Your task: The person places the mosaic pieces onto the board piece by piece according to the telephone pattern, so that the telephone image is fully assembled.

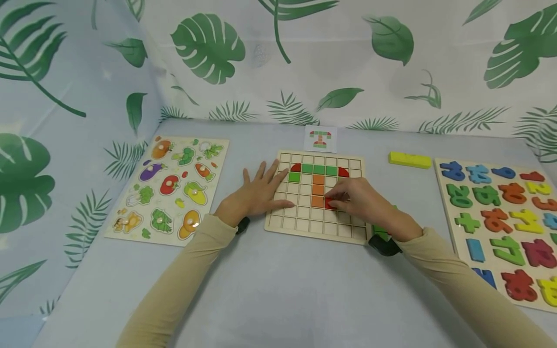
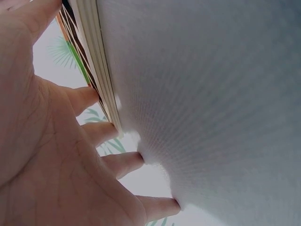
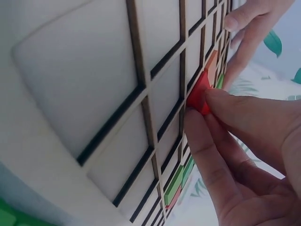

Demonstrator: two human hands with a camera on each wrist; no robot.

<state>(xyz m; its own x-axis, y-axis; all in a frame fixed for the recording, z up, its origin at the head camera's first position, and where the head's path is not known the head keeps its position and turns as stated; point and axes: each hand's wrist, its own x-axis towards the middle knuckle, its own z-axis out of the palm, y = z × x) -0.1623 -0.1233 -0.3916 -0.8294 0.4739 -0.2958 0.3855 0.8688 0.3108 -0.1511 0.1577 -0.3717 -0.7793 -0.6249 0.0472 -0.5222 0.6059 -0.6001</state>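
A wooden grid board (image 1: 289, 224) lies on the table with small coloured pieces in its upper cells. Across it run red corner pieces (image 1: 343, 172), green squares (image 1: 319, 169) and a column of orange squares (image 1: 318, 190). My right hand (image 1: 359, 200) pinches a red block (image 3: 198, 96) between thumb and fingers, right at a cell beside the lowest orange square. With fingers spread, my left hand (image 1: 258, 191) rests at the board's left edge, its thumb lying over the grid. In the left wrist view, fingertips (image 2: 89, 98) are at the board's side.
Behind the board lies a pattern card (image 1: 320, 139). A yellow block (image 1: 410, 160) sits at the back right; green blocks (image 1: 380, 233) lie partly hidden by my right wrist. A vegetable puzzle (image 1: 167, 239) is on the left, a number puzzle (image 1: 460, 244) on the right.
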